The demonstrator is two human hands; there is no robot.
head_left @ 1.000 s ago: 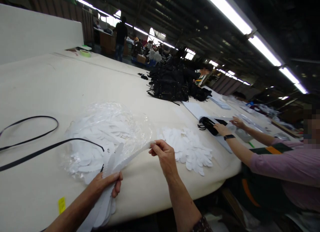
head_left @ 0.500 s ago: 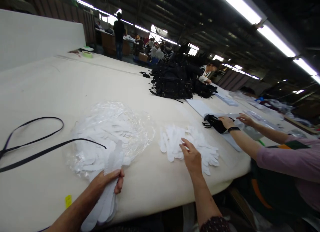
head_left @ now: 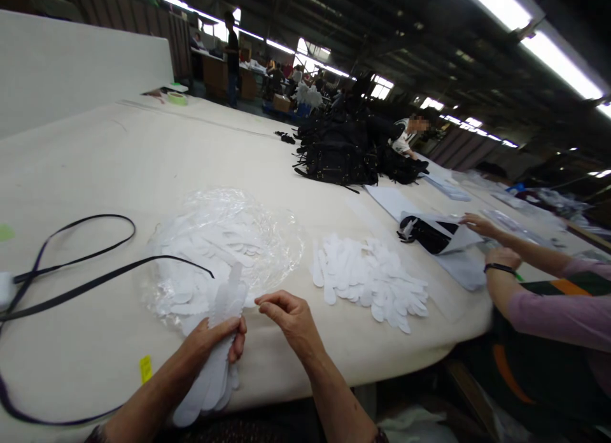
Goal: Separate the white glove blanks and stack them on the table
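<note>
My left hand (head_left: 217, 341) is closed around a bundle of white strips (head_left: 210, 382) with rounded ends and partly scalloped edges. To its right, my right hand (head_left: 290, 319) has thumb and forefinger pinched together near the top of the bundle, apart from it. Whether anything is in that pinch is too small to tell. Behind the left hand, an open clear plastic bag (head_left: 281, 239) holds many more such strips. A loose pile of white strips (head_left: 367, 277) lies on the table to the right of my right hand.
Black straps (head_left: 95, 290) curl on the left of the pale table (head_left: 119, 169), near a yellow tag (head_left: 146, 369). Black bags (head_left: 334, 156) are heaped at the back. At right, a co-worker's hands (head_left: 501, 258) handle a black item (head_left: 429, 234) and white sheeting.
My right hand has moved left from the loose pile to beside the bundle, its fingers now pinched. My left hand keeps its hold. The co-worker's hands have shifted right, off the black item.
</note>
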